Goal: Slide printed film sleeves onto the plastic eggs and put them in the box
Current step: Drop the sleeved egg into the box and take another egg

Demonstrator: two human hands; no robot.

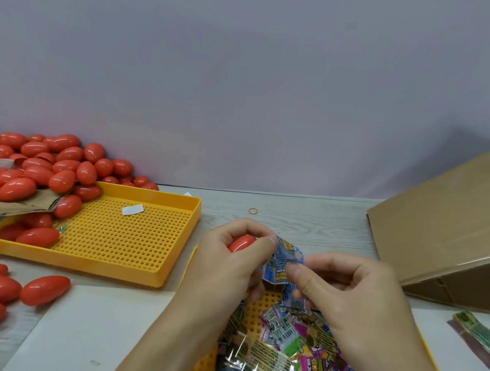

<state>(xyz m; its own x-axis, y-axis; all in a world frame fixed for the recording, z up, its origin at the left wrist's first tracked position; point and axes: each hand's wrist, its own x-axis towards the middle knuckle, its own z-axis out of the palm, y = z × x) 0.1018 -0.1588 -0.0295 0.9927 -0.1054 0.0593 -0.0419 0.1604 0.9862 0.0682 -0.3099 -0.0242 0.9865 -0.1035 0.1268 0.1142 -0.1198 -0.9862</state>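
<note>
The left hand (231, 255) curls its fingers round a red plastic egg (242, 242); the right hand (344, 287) pinches a blue printed film sleeve (282, 263) just at the egg's 3 o'clock end, above a yellow tray (259, 303) of loose sleeves (290, 357). More eggs (30, 161) heap at 10 o'clock (some spilling into a second perforated tray (131, 234)); the cardboard box (448, 235) stands at 2 o'clock on the counter (294, 217).

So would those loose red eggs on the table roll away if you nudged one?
Probably: the loose eggs look smooth, rounded and glossy, so likely slippery too. Lying on their long sides, they would likely wobble sideways rather than roll straight.
</note>
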